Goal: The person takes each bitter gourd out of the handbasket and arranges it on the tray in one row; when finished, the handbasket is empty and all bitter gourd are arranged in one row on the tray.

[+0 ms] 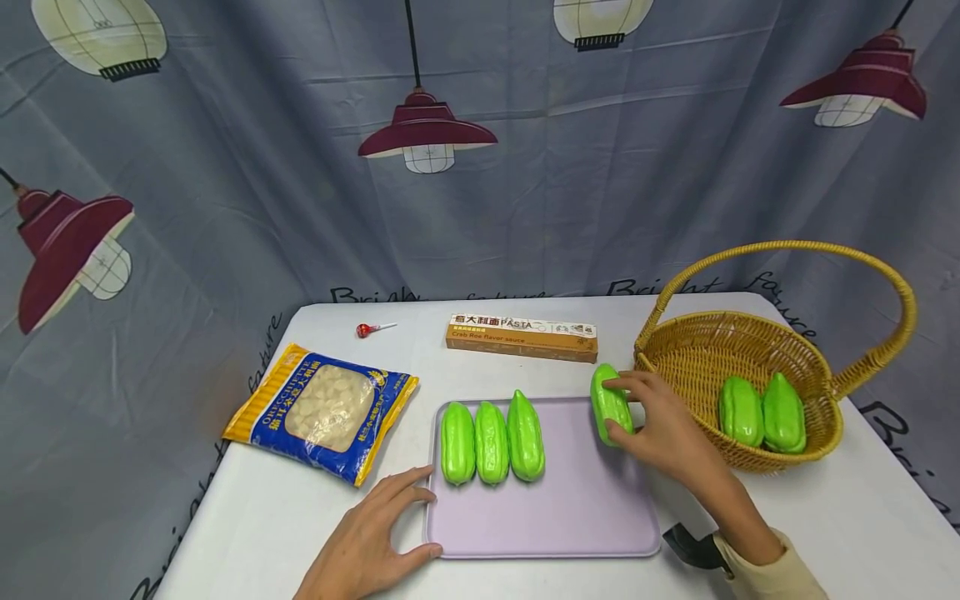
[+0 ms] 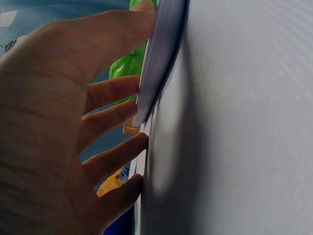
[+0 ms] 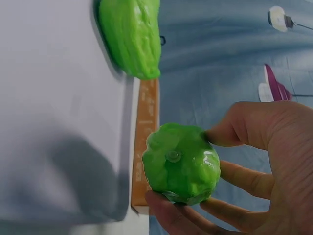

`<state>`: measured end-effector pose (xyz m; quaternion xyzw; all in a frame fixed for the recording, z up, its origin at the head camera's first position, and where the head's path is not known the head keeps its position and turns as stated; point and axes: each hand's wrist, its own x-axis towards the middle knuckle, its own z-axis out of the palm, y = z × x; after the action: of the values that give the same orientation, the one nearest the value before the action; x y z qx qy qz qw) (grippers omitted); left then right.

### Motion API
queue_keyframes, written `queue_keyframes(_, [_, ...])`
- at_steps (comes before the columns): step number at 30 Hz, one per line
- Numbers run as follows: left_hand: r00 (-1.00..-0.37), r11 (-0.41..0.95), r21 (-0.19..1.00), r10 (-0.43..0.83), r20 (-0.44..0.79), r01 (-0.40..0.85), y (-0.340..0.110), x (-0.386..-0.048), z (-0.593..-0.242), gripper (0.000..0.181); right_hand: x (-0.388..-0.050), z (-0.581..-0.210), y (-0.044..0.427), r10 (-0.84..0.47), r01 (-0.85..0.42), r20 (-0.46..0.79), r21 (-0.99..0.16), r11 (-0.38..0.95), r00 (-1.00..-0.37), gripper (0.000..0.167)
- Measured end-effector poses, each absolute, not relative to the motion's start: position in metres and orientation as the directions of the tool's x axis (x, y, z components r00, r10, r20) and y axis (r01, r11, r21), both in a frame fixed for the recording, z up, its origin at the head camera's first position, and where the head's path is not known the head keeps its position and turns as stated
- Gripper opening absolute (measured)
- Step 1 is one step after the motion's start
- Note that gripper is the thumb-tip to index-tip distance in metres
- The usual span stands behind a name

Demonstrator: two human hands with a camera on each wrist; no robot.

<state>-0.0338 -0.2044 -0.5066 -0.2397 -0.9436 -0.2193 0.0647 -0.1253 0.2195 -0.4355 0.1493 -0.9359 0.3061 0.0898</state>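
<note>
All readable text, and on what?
"意大利面PASTA": pasta box
"Crab Roe flavor sauce": pasta box
"ORECCHIETTE": blue-yellow bag
"猫耳朵意大利面": blue-yellow bag
"Bright": backdrop cloth; other script there distorted
Too small or blurred: remaining packaging print

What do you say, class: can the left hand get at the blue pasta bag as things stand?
Probably yes: the left hand only touches the left edge of the tray, and the pasta bag lies close to that hand, with nothing visible between them.
</note>
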Motion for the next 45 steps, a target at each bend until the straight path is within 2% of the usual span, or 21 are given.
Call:
queue_keyframes(12, [-0.886, 0.795, 0.391, 0.416, 0.206, 0.465, -0.204, -0.035, -0.506, 0.053, -0.123, -0.452, 0.195, -0.27, -0.359, 0.239, -0.533, 0.766, -0.933, 0.051])
queue_keyframes(32, [-0.863, 0.773, 0.386, 0.428, 0.269, 0.503, -0.205, -0.033, -0.509, 0.053, -0.118, -0.466, 0.166, -0.344, -0.404, 0.212, -0.516, 0.756, -0.915, 0.052])
queue_keyframes(45, [-0.878, 0.788, 0.387, 0.42, 0.232, 0.479, -0.204, -0.033, -0.507, 0.053, -0.114, -0.468, 0.161, -0.357, -0.398, 0.181, -0.515, 0.76, -0.916, 0.053])
